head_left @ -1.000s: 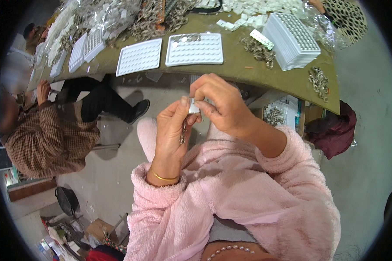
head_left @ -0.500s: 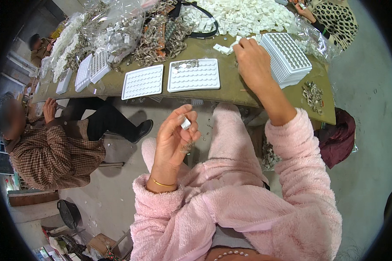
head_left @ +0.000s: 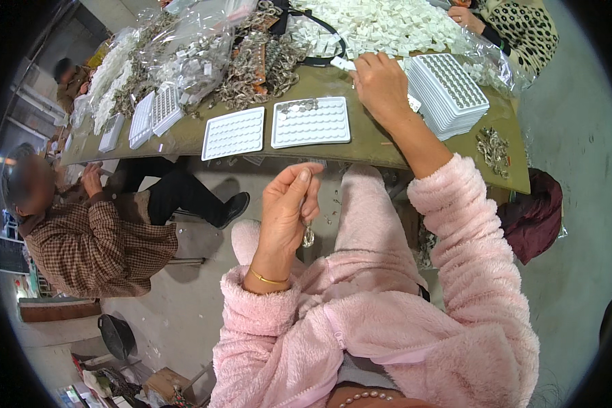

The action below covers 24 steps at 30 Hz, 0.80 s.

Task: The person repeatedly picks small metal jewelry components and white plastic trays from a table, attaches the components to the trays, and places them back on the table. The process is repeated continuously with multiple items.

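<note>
Right hand (head_left: 381,85) curls left of the tray stack (head_left: 452,95); I can't tell its pinch. I judge it's picking a white piece (head_left: 342,64); next needs firm fingertips.

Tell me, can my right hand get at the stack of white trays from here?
Likely yes: the right hand is just left of the stack of white trays, and nothing tall seems to stand between them.

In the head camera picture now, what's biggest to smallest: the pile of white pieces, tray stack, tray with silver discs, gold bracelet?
1. Pile of white pieces
2. Tray stack
3. Tray with silver discs
4. Gold bracelet
</note>
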### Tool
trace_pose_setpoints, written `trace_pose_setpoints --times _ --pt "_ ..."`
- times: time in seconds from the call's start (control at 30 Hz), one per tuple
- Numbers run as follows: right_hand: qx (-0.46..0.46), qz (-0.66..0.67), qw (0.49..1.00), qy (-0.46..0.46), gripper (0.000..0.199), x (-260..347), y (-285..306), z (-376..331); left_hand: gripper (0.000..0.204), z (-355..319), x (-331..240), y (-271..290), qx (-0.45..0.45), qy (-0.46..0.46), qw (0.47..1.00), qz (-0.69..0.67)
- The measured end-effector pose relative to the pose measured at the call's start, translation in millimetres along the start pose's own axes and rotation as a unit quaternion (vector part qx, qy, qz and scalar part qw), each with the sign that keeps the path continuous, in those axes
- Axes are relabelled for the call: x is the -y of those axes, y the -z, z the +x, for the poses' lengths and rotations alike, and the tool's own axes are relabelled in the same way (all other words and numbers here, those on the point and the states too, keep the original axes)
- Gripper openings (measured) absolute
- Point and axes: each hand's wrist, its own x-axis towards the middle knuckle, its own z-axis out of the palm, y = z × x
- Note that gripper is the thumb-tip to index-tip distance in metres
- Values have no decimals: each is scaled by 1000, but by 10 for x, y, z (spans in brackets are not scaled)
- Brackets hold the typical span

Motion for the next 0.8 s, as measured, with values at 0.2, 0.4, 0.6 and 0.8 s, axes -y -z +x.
trace_pose_setpoints --times 0.2,0.4,0.6,0.8 --pt "-70 349 933 46 22 540 487 -381 25 92 12 -4 -47 -57 996 50" --pt "6 441 895 65 28 901 787 -799 25 35 227 51 -34 -81 994 73" --pt "33 56 997 37 12 182 772 -529 25 -40 272 78 -17 -74 995 71" --pt "217 -120 968 -46 9 -116 479 -340 27 -118 246 8 15 -77 994 80"
